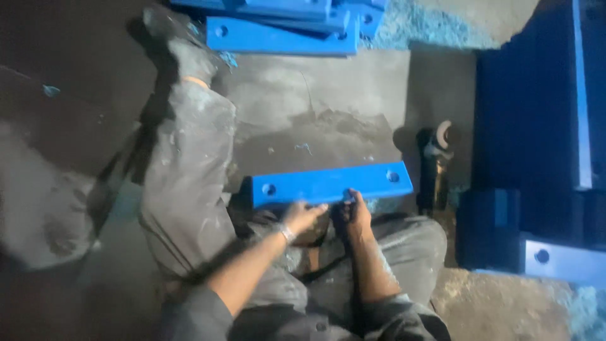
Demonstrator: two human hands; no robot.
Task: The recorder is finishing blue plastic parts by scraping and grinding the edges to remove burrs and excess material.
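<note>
At centre frame, a blue bar (pixel 331 183) with a hole near each end lay lengthwise across a grey slab (pixel 315 113), its near edge toward the person. The left hand (pixel 302 216) rested against the lower edge of the bar, left of its middle, fingers curled onto that edge in a light grasp; a bracelet (pixel 287 233) showed at the wrist. The right hand (pixel 355 213) met the same lower edge just right of the left hand, fingers bent over it. Whether the right fingers fully gripped the bar could not be told, the view being dim. Both hands sat close together, nearly touching. The person's leg in grey trousers (pixel 189 170) extended toward the upper left of the frame. A stack of similar blue bars (pixel 284 25) lay at the top centre. An angle grinder (pixel 437 164) stood upright at right of centre, just beside the bar's right end. Larger blue pieces (pixel 543 126) occupied the right of the frame, one with a hole at lower right
</note>
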